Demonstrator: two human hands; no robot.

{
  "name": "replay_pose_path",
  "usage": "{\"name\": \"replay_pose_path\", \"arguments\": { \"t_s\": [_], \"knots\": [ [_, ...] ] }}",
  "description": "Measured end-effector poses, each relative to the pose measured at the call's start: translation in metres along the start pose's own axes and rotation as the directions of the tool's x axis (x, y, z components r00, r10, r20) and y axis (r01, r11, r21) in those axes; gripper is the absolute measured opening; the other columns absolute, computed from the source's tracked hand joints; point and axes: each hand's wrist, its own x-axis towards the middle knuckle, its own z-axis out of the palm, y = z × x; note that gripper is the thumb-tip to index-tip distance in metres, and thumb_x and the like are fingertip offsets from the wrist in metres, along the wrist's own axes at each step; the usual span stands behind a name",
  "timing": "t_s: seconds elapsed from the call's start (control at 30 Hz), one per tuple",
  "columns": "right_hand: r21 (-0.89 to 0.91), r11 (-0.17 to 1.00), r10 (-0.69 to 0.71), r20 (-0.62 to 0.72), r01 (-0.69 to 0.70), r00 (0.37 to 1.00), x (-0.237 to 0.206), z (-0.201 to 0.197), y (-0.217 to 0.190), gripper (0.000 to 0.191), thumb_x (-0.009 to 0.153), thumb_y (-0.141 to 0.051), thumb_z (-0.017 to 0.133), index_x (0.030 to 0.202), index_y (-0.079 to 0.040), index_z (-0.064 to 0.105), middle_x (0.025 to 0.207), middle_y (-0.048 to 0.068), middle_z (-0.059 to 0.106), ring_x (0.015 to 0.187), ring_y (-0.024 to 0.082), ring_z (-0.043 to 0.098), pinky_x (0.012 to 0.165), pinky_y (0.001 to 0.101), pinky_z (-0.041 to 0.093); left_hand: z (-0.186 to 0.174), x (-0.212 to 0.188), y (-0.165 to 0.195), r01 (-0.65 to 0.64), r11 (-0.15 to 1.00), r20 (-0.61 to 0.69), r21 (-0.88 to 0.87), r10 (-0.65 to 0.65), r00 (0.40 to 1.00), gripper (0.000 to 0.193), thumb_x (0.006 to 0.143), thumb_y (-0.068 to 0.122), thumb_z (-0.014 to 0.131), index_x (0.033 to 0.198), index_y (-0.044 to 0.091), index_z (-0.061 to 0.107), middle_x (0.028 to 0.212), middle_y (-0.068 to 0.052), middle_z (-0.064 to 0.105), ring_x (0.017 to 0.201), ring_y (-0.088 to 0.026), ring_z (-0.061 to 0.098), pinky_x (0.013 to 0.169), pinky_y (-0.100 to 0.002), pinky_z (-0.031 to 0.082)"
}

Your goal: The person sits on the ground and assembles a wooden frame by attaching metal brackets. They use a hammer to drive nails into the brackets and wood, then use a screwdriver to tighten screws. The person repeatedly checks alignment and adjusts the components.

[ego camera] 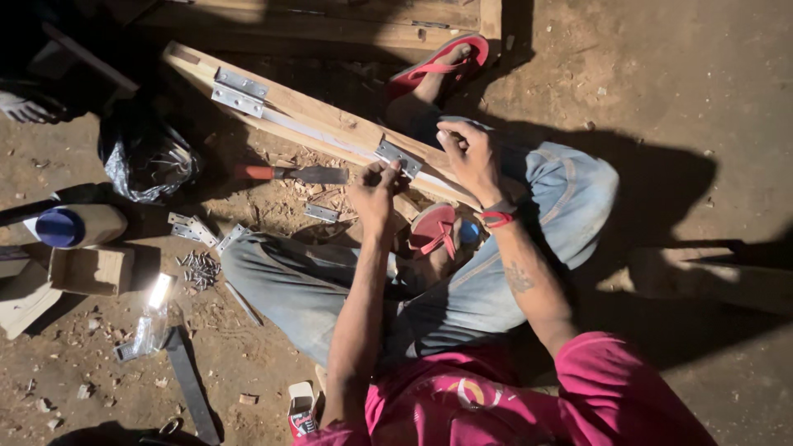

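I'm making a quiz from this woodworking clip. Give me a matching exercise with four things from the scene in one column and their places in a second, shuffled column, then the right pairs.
Things:
1. chisel
2. pile of screws
3. metal hinge
4. cardboard box

Places:
A. on the wooden plank, at the fingers of the left hand and right hand
B. at the left edge of the view, below a blue-capped container
C. on the dirt floor beside the plank, red handle to the left
D. on the floor beside the jeans-clad knee

Pairs: 1-C, 2-D, 3-A, 4-B
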Motion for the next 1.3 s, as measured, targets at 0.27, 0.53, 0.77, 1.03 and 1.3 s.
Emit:
{"name": "replay_pose_path", "arguments": {
  "t_s": [0.27,0.53,0.77,1.03,1.3],
  "knots": [
    [-0.035,0.997,0.071,0.063,-0.069,0.995,-0.005,0.016,0.022,0.024,0.103,-0.023,0.064,0.113,-0.003,0.074,0.1,0.01,0.077,0.086,0.016,0.071,0.077,0.0302,0.054,0.01,0.004,-0.014,-0.091,0.996,-0.135,-0.024,0.087,0.987,0.02,0.088,0.005,0.08,0.095,-0.008,0.067,0.082,-0.014,0.074,0.068,-0.015,0.07,0.062,-0.03,0.063],
    [-0.074,0.982,0.181,0.105,-0.174,0.978,-0.003,0.011,0.011,0.024,0.101,-0.024,0.065,0.111,-0.005,0.075,0.093,0.01,0.077,0.077,0.017,0.068,0.072,0.0321,0.052,0.021,0.007,-0.012,-0.097,0.995,-0.172,0.018,0.099,0.98,0.018,0.09,0.006,0.077,0.093,-0.006,0.063,0.081,-0.012,0.073,0.068,-0.015,0.07,0.061,-0.03,0.064],
    [-0.06,0.997,-0.043,0.108,0.05,0.993,0.0,0.018,0.017,0.029,0.093,-0.03,0.078,0.088,-0.003,0.069,0.079,0.013,0.064,0.076,0.025,0.061,0.072,0.038,0.047,0.02,0.016,0.023,0.03,0.985,-0.075,0.17,-0.017,0.997,0.021,0.086,0.009,0.08,0.085,-0.009,0.069,0.072,-0.017,0.074,0.057,-0.019,0.073,0.049,-0.031,0.062],
    [-0.06,0.997,-0.042,0.146,0.051,0.988,0.019,0.025,0.037,0.042,0.086,-0.033,0.086,0.077,-0.001,0.06,0.076,0.014,0.06,0.074,0.026,0.059,0.07,0.0394,0.046,0.02,0.011,0.047,0.05,0.948,-0.049,0.313,-0.037,0.998,0.026,0.085,0.015,0.083,0.085,-0.008,0.073,0.07,-0.014,0.075,0.056,-0.017,0.073,0.048,-0.029,0.058],
    [0.073,0.99,0.098,0.262,-0.121,0.96,0.039,0.029,0.035,0.04,0.085,-0.029,0.09,0.077,0.0,0.062,0.072,0.008,0.061,0.069,0.01,0.055,0.061,0.0305,0.049,0.017,0.015,0.046,0.138,0.97,0.004,0.199,-0.141,0.99,0.03,0.085,0.015,0.083,0.087,-0.011,0.068,0.074,-0.018,0.074,0.057,-0.019,0.073,0.048,-0.031,0.06]
  ]
}}
